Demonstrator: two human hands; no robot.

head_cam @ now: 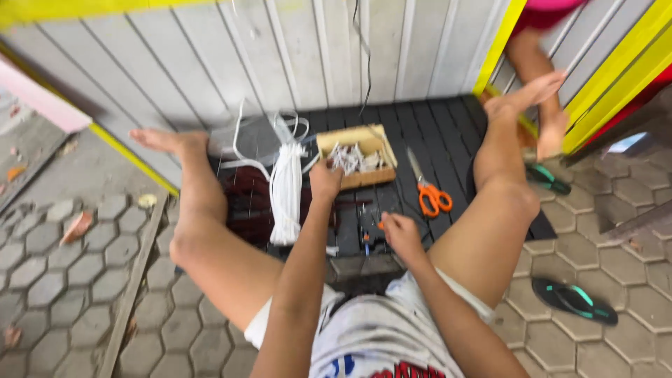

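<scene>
The left hand is curled shut at the near edge of a shallow cardboard box of small white pieces; what it grips cannot be told. The right hand pinches a small orange thing over the black slatted floor. A bundle of white cords lies left of the box, orange scissors to its right.

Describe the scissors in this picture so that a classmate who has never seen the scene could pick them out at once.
Start at the dark slatted mat between the seated person's spread legs. On it, just right of the shallow cardboard box that the left hand reaches, lie the scissors, blades pointing towards the wall. Their bright orange handles set them apart from the white cord bundle and the green sandals.
</scene>
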